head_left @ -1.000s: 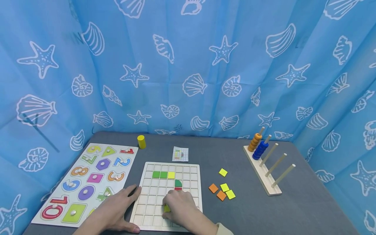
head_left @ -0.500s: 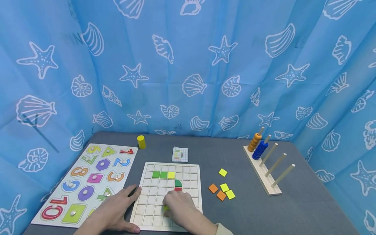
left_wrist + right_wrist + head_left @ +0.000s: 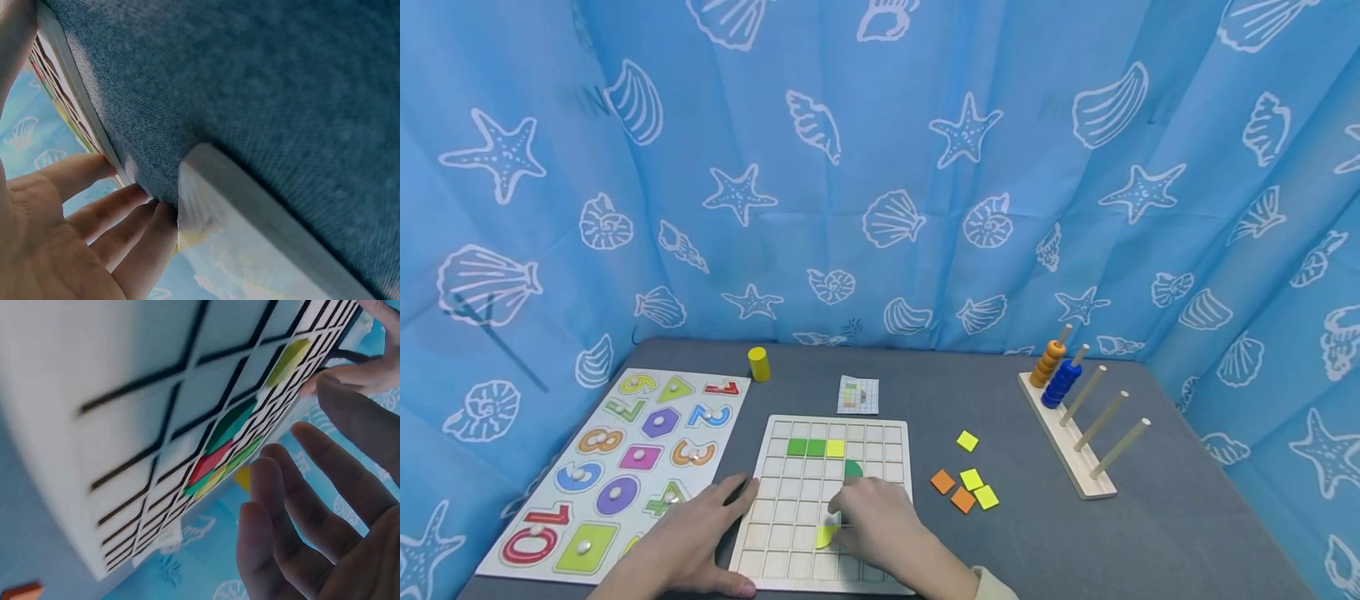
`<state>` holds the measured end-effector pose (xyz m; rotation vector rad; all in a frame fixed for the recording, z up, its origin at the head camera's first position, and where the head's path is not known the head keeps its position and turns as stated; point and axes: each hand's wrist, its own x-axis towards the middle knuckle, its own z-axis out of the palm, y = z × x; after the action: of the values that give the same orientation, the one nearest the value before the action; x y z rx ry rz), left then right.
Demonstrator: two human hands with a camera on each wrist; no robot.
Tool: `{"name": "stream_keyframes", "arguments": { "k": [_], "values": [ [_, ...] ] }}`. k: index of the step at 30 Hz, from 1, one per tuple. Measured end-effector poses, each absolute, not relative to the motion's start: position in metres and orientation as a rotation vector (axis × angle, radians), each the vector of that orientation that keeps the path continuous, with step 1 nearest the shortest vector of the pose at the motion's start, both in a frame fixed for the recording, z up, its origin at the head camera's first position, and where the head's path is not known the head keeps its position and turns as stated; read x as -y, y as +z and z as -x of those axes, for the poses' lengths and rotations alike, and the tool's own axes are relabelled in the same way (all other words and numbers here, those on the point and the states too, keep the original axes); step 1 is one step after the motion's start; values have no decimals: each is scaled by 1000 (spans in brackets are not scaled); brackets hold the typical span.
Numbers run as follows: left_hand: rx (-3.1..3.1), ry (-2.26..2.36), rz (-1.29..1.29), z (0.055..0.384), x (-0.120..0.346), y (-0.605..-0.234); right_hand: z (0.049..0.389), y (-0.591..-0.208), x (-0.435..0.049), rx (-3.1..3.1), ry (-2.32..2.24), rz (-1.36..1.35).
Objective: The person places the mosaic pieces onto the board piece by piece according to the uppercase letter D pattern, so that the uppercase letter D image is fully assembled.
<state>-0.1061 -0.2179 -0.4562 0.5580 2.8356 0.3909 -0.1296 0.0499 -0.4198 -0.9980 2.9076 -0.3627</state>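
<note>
A wooden grid board point(image 3: 775, 492) lies on the grey table. My left hand point(image 3: 696, 537) rests along its left side, fingers and thumb touching the edge. Over the board's lower right is my right hand point(image 3: 880, 517), fingers loosely bent and apart, holding nothing. Just left of its fingertips sits a yellow quarter-round tile point(image 3: 826, 536). Two green square tiles point(image 3: 806, 448) and a yellow square tile point(image 3: 835, 448) form a row higher up, with a green rounded tile point(image 3: 853, 468) below right. The right wrist view also shows a red tile point(image 3: 209, 464) and another green tile point(image 3: 228, 425).
Right of the board lie loose yellow tiles point(image 3: 987, 497) and orange tiles point(image 3: 942, 481). A small pattern card point(image 3: 858, 396) and a yellow cylinder point(image 3: 759, 364) stand behind. A number puzzle point(image 3: 613, 467) lies left, a peg stand with rings point(image 3: 1067, 437) right.
My right hand has let go of the yellow tile and shifted slightly right, fingers loosening. The tile now shows on the board. The left hand stays at the board's edge.
</note>
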Motion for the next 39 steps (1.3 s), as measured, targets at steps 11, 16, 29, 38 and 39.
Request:
{"name": "stream_keyframes", "arguments": {
  "k": [11,16,29,38,39],
  "values": [
    [-2807,397,-530,107,218,-455,137,-413,-103,-2923,-384,849],
    [-2808,396,-534,106,217,-454,142,-416,-129,-2944,-462,745],
    [-2792,398,-516,106,218,-454,154,-419,-173,-2933,-504,398],
    [-2805,397,-533,106,218,-456,157,-422,-180,-2921,-496,324],
    [-2803,401,-535,106,218,-456,157,-423,-179,-2921,-487,319]
  ]
}}
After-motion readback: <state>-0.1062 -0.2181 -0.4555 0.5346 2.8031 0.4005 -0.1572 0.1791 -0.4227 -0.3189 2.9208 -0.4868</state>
